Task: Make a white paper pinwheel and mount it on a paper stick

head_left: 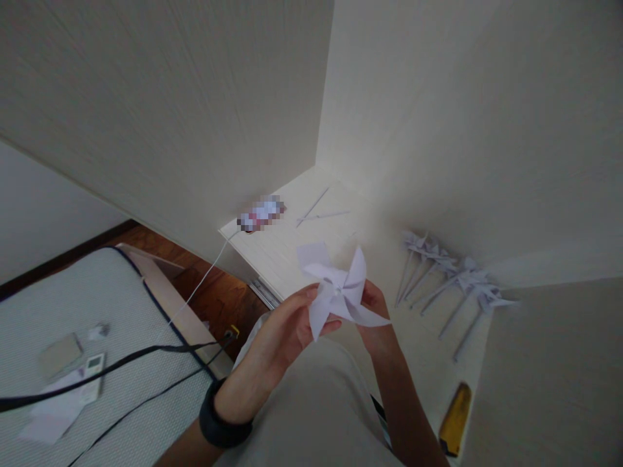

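A white paper pinwheel [338, 292] with curled blades is held up in front of me, its folded centre facing the camera. My left hand [287, 324] grips it from the left, thumb at the blades and fingers curled beneath. From the right, my right hand [377, 318] holds it too, with most of its fingers hidden behind the paper. Just beyond the pinwheel is a square of white paper [311, 253] on the white desktop [272, 259]. Two thin paper sticks [324, 215] lie crossed farther back.
Several finished pinwheels on sticks [450, 275] lie in a row along the right wall. A yellow tool [455, 418] rests at the near right. A blurred phone [261, 214] trails a white cable [209, 269] to the mattress [131, 311]. Black straps [146, 353] cross at left.
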`<action>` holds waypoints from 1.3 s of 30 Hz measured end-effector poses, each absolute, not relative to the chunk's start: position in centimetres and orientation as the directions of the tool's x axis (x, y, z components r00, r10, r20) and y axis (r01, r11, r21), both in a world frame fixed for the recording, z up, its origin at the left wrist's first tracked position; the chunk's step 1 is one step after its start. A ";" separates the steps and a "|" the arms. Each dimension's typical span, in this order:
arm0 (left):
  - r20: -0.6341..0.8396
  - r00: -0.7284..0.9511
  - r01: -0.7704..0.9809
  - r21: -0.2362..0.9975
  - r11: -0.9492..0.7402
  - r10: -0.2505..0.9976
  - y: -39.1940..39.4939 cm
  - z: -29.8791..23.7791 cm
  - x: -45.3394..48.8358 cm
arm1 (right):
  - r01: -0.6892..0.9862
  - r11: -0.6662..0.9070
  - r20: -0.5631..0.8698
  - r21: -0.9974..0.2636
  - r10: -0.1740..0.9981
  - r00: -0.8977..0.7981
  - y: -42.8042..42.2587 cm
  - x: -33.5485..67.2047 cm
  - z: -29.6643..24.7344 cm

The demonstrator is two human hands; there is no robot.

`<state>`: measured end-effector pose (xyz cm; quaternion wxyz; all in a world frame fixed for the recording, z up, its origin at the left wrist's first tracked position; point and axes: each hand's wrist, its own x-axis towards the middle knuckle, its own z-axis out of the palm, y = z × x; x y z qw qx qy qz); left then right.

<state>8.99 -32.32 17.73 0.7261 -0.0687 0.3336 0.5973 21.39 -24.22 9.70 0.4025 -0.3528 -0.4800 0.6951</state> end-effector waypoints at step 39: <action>-0.558 -0.056 -0.825 0.492 0.277 0.828 -32.8 16.3 9.5 | -0.255 -0.065 0.064 -0.965 0.881 -0.469 -24.4 21.7 10.5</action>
